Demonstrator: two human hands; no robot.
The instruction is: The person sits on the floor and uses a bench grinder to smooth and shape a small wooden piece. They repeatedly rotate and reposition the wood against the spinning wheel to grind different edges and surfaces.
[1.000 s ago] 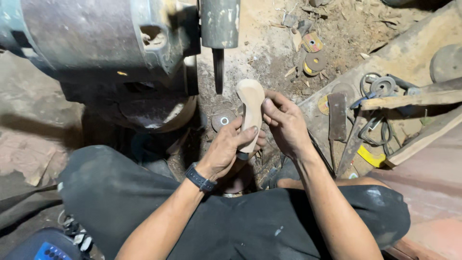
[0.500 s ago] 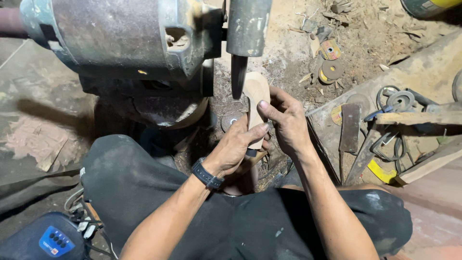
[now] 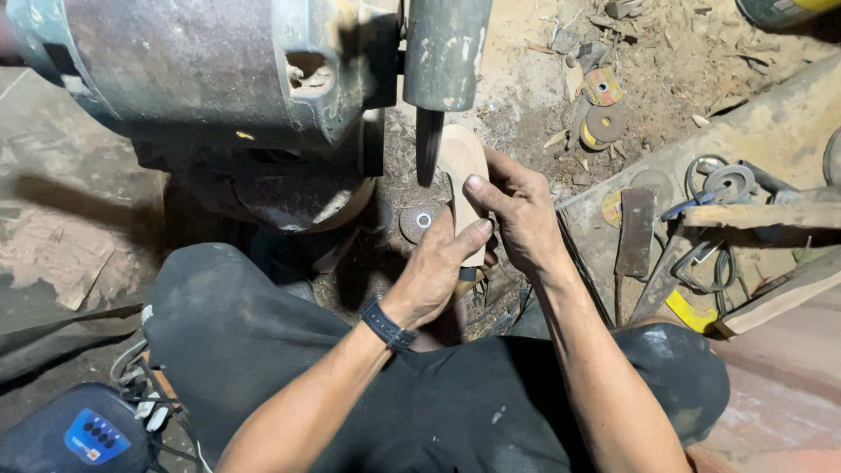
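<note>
A pale wooden spoon-shaped blank (image 3: pixel 462 162) is gripped by both hands in the head view. My left hand (image 3: pixel 435 267), with a black watch on its wrist, holds the lower part of it. My right hand (image 3: pixel 517 210) pinches its right edge near the rounded top. The rounded end sits right beside the thin dark grinding disc (image 3: pixel 428 144) under a grey guard (image 3: pixel 445 52) of a large metal motor (image 3: pixel 210 70).
A small grinding disc (image 3: pixel 420 219) lies on the dusty floor under the machine. More worn discs (image 3: pixel 604 123) lie at the back. Scissors (image 3: pixel 714 184), a flat metal blade (image 3: pixel 635 232) and wooden strips (image 3: pixel 771 302) lie at the right. A blue box (image 3: pixel 74 434) sits bottom left.
Both hands have brought the wooden blank up and closer to the grinding disc. The view has shifted so the machine appears lower and larger.
</note>
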